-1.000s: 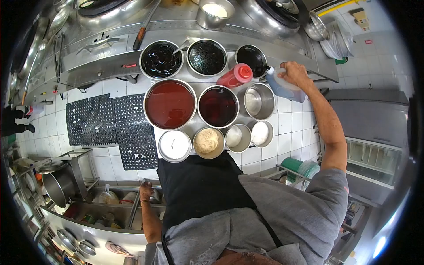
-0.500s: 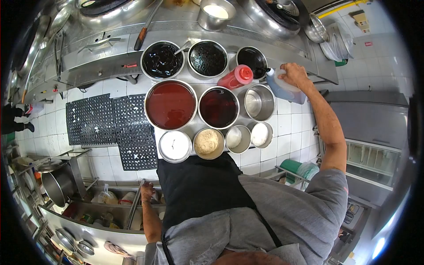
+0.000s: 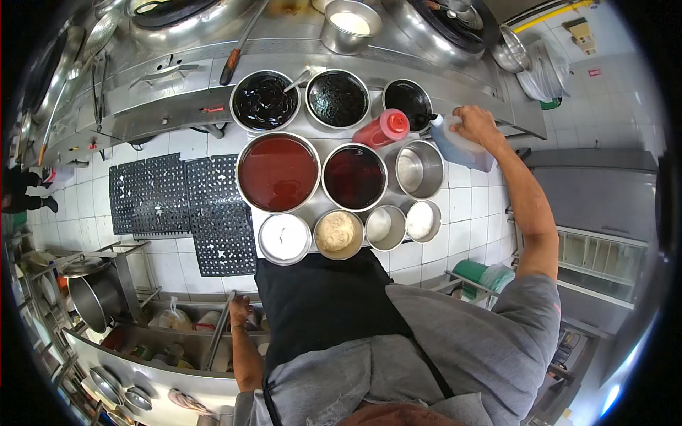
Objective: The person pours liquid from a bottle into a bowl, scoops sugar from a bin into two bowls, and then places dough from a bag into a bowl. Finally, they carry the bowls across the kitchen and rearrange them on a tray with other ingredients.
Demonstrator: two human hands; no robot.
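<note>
My right hand [image 3: 474,126] is closed on the handle of a translucent plastic jug [image 3: 465,153]. The jug lies tipped on its side, its mouth over the right rim of a steel pot of dark liquid [image 3: 405,96], and dark liquid shows at the mouth. Beside that pot a red squeeze bottle [image 3: 383,128] leans at a slant. An open steel pot [image 3: 419,170] stands just below the jug. Low on the left, my left hand [image 3: 241,310] has its fingers curled at the end of a metal rail [image 3: 219,334].
Pots of red sauce [image 3: 278,172], dark red liquid [image 3: 354,177], black sauce with a spoon [image 3: 264,101] and another dark sauce [image 3: 337,99] stand close together. Smaller pots of white [image 3: 285,238] and tan powder [image 3: 338,233] line the front edge. Black mats [image 3: 224,213] cover the floor at left.
The view has shifted slightly, moving the pots a little right and down. My right hand keeps the jug tipped at the same pot; my left hand stays at the rail.
</note>
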